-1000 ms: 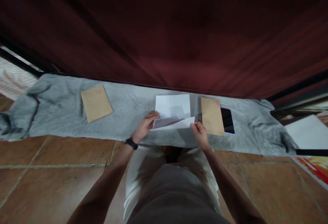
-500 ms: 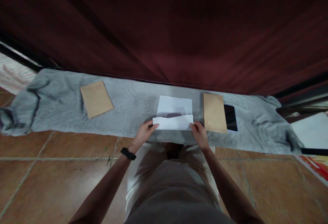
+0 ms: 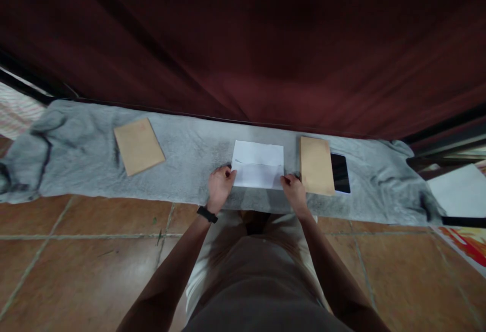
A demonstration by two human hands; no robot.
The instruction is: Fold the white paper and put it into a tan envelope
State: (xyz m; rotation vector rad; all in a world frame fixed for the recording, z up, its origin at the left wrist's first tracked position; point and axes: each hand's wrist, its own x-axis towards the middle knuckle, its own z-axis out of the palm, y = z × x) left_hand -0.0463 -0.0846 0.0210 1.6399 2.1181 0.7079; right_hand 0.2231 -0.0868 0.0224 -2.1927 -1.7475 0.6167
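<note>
A white sheet of paper [image 3: 258, 154] lies on the grey cloth straight in front of me. Its near part is folded up over the rest, and the flap's slightly wavy edge runs across the middle. My left hand [image 3: 221, 185] pinches the left end near the fold, thumb on the paper and fingers curled. At the opposite end, my right hand [image 3: 294, 190] is closed on the near right corner. The fingertips beneath the paper are hidden.
Grey cloth [image 3: 190, 170] covers the long narrow surface. A brown envelope-like packet [image 3: 139, 147] lies to the left. Close to my right hand is a thicker brown packet [image 3: 316, 165], with a dark-screened phone [image 3: 340, 172] beside it. A dark red curtain [image 3: 243, 58] hangs behind.
The raised near flap has come down and away from me onto the sheet. My left hand has moved slightly forward and right; the right hand has shifted only a little.
</note>
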